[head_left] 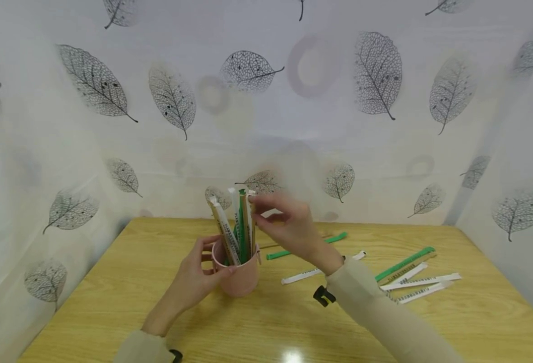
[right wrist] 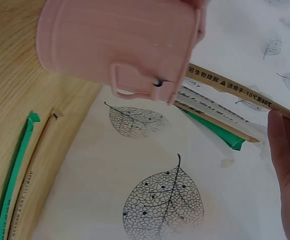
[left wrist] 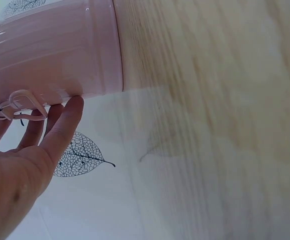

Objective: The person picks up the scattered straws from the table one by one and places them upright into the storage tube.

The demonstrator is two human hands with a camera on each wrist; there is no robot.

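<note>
A pink cup (head_left: 239,282) with small side handles stands upright on the table, holding several paper-wrapped straws in white, green and brown (head_left: 226,229). My left hand (head_left: 193,276) holds it from the left, thumb at the front near the rim. In the left wrist view, fingertips touch the cup's wall beside a handle (left wrist: 27,104). Above the rim, my right hand (head_left: 289,227) pinches the upper end of a brown-wrapped straw (right wrist: 230,85), printed with dark characters. Its lower end is inside the cup, hidden by the wall.
Right of the cup lie a green straw (head_left: 307,246), a brown one partly behind the right hand, and a white straw (head_left: 300,276). Further right is a loose group of green, brown and white straws (head_left: 422,282). Leaf-printed white cloth (head_left: 266,121) encloses the wooden table (head_left: 112,282).
</note>
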